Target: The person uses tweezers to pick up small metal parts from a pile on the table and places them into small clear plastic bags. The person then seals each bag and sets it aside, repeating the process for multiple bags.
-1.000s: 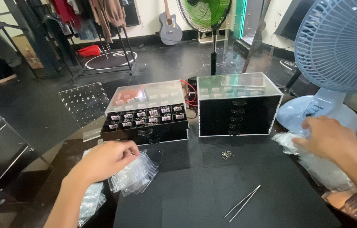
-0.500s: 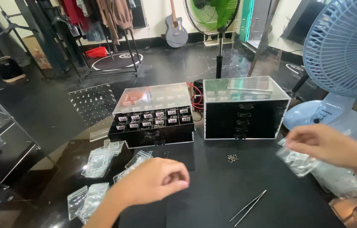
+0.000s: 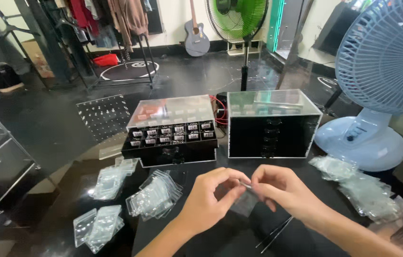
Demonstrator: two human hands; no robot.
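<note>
Clear plastic bag [image 3: 244,202] pinched between both hands' grip.

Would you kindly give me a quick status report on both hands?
Left hand and right hand pinch one small clear bag together. Tweezers lie below, untouched. Nothing blocking.

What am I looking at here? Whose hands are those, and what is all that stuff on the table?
The camera sits on a person's head and looks down, so these are that person's own hands. The left hand and right hand meet in the middle and pinch a small clear bag between them. On the black table lie piles of clear bags, tweezers, and two clear boxes: a low one with tiny labelled compartments and a taller one with black drawers. A pale blue fan stands at the right.
</note>
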